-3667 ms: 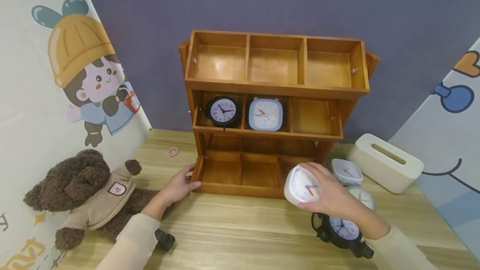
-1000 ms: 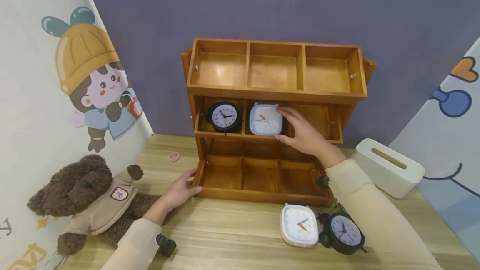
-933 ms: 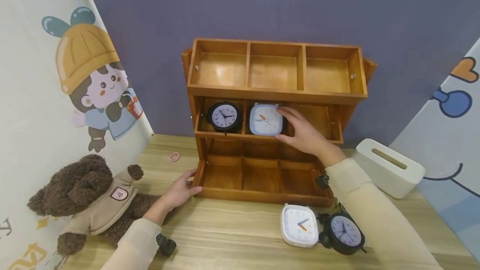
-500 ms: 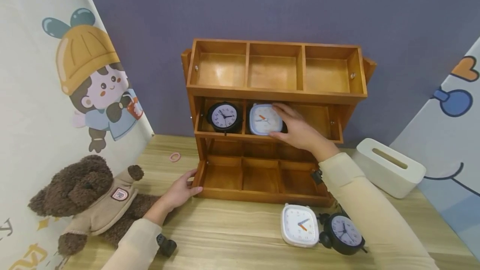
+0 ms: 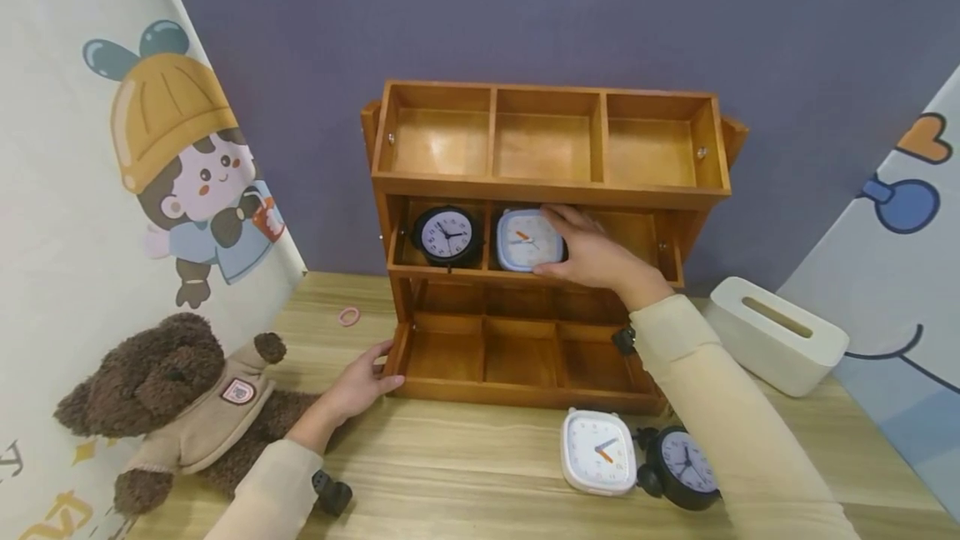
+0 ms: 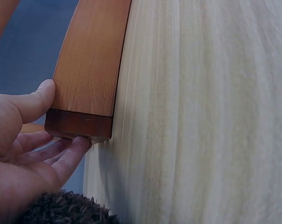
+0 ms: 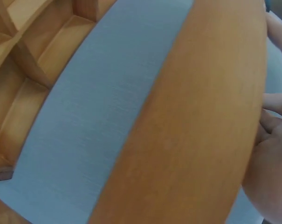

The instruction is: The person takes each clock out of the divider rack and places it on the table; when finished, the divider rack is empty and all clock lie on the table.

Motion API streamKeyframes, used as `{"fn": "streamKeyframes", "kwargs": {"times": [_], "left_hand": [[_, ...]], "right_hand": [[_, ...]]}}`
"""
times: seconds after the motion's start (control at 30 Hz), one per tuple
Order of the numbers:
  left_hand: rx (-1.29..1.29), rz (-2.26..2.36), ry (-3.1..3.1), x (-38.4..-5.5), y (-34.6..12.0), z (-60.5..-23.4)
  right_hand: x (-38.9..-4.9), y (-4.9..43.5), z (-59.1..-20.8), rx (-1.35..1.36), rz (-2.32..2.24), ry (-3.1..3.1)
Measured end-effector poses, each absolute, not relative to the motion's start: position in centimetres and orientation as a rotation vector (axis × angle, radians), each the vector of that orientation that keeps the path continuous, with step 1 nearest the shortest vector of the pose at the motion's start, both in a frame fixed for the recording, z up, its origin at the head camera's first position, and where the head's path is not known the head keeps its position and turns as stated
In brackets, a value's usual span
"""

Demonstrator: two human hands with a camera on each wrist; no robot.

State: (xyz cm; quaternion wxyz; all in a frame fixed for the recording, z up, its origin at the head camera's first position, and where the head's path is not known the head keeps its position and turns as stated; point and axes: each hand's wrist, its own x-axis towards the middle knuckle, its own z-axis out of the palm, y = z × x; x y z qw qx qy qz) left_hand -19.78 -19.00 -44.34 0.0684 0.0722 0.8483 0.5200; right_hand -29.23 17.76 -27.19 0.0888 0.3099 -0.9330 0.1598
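Note:
In the head view, my left hand grips the lower left corner of a three-tier wooden shelf. The left wrist view has the thumb on the side of the shelf's bottom tray and fingers curled at its end. My right hand holds the right edge of a square light-blue alarm clock, thumb below and fingers above. That clock stands in the middle compartment of the middle tier. A round black alarm clock is in the compartment left of it. The right wrist view shows the hand partly behind a tray board.
On the table in front of the shelf are a white square clock and a black twin-bell clock, partly behind my right sleeve. A white tissue box stands right, a teddy bear lies left, near a pink ring.
Earlier my right hand held the white square clock, which now stands on the table. That hand went up to the blue clock and shifted slightly left over its edge. My left hand stayed put.

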Motion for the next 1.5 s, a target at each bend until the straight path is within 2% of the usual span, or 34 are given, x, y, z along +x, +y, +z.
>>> {"fn": "streamKeyframes", "kwargs": {"times": [1.03,1.5], "left_hand": [[0.199,1.544,2.56,-19.9,-19.0,-44.4],[0.2,1.551,2.552,-19.7,-19.0,-44.1]], "right_hand": [[-29.9,16.6,-26.1,0.778,0.456,-2.936],[-30.2,16.7,-27.2,0.72,0.625,-2.792]]}}
